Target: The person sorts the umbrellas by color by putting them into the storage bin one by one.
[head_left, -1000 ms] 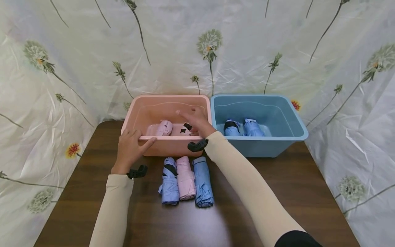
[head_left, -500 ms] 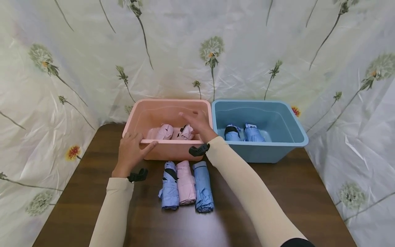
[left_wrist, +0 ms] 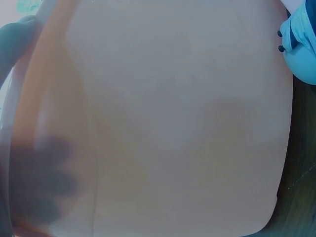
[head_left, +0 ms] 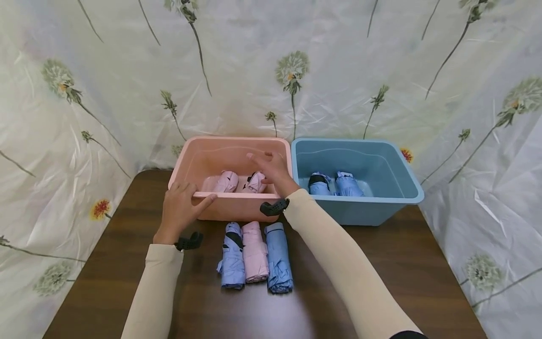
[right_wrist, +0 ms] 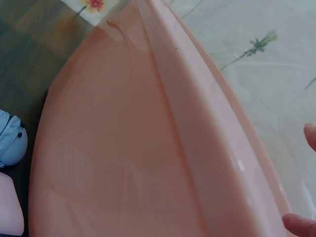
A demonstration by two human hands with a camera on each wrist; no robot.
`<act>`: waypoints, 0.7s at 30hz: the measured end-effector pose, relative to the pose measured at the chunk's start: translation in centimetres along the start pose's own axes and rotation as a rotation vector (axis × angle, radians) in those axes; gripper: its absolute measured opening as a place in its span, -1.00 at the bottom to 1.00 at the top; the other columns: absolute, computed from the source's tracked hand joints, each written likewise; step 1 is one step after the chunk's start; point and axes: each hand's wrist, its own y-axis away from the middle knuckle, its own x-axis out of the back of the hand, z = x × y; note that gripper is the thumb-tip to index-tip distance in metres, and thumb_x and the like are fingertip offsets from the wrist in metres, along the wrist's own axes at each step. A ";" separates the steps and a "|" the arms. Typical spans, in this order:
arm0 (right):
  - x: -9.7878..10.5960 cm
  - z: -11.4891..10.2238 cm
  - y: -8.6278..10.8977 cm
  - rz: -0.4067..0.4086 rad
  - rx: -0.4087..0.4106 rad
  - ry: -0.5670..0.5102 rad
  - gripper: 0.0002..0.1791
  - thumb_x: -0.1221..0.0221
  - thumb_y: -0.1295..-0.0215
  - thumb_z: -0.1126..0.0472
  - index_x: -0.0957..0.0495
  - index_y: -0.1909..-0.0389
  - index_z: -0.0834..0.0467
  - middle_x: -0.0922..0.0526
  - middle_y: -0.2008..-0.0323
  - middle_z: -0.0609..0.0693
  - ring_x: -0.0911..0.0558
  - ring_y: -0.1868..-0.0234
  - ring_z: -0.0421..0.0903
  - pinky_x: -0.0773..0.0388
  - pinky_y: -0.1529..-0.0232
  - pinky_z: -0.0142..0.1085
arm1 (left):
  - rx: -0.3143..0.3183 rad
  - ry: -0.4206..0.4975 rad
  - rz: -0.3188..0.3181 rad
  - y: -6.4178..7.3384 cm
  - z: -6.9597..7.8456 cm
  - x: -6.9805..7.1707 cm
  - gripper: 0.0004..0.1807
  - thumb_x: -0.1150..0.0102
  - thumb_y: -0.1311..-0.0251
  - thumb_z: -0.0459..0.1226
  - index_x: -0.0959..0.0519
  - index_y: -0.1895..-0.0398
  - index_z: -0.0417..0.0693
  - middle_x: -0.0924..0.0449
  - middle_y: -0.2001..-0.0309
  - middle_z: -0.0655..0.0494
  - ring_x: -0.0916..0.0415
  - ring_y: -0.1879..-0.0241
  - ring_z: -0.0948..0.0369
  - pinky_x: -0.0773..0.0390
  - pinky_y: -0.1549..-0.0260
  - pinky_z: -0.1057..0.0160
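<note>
My left hand (head_left: 179, 209) grips the front left rim of the pink bin (head_left: 237, 208), its fingers showing as shadows through the wall in the left wrist view. My right hand (head_left: 275, 172) is inside the right part of that bin, thumb and fingers spread with nothing between them. Just under its fingers lies a pink folded umbrella (head_left: 256, 182) with black marks. Another pink folded umbrella (head_left: 227, 181) lies to its left. In front of the bin a blue umbrella with a black band (head_left: 233, 263), a pink umbrella (head_left: 255, 256) and a plain blue umbrella (head_left: 279, 263) lie side by side.
A blue bin (head_left: 360, 211) stands right beside the pink one. It contains a blue umbrella with a black band (head_left: 319, 184) and another blue umbrella (head_left: 349, 185). A dark wooden table (head_left: 381, 273) carries everything, and a flowered sheet (head_left: 237, 70) hangs behind.
The pink umbrella under my right hand has turned within the bin, showing more pink and less black. Both hands stay nearly in place; the head view has tilted slightly upward.
</note>
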 end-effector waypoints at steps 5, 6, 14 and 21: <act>0.0 0.0 0.0 0.018 0.014 -0.050 0.04 -0.30 -0.03 -0.34 -0.08 -0.41 0.08 -0.20 -0.34 0.10 -0.48 -0.18 0.13 -0.55 0.05 0.01 | 0.010 0.001 -0.012 0.1 -0.1 -0.1 -0.43 -0.29 -0.02 0.16 -0.32 0.60 -0.12 -0.20 0.57 0.07 -0.19 0.43 0.04 -0.19 0.39 0.03; 0.0 0.0 0.0 0.024 0.019 -0.063 0.02 -0.30 -0.04 -0.32 -0.09 -0.40 0.07 -0.21 -0.33 0.10 -0.49 -0.17 0.14 -0.55 0.05 0.01 | 0.013 0.003 -0.015 0.1 -0.1 0.0 -0.43 -0.28 -0.02 0.16 -0.34 0.59 -0.13 -0.21 0.57 0.07 -0.19 0.43 0.04 -0.19 0.38 0.03; 0.2 -0.1 0.0 0.053 0.093 -0.168 -0.11 -0.31 -0.10 -0.24 -0.20 -0.35 0.10 -0.32 -0.24 0.14 -0.53 -0.14 0.11 -0.52 0.02 0.05 | 0.009 -0.006 -0.019 0.0 -0.2 -0.2 -0.45 -0.29 -0.02 0.15 -0.31 0.59 -0.09 -0.22 0.56 0.06 -0.19 0.43 0.04 -0.18 0.39 0.03; 0.7 -0.2 1.0 0.040 0.172 -0.241 -0.19 -0.30 -0.15 -0.17 -0.26 -0.30 0.16 -0.42 -0.17 0.16 -0.59 -0.06 0.06 -0.56 0.08 0.01 | 0.002 -0.005 -0.004 -0.1 -0.2 -0.2 -0.43 -0.30 0.00 0.16 -0.35 0.61 -0.15 -0.20 0.59 0.07 -0.20 0.43 0.02 -0.19 0.41 0.02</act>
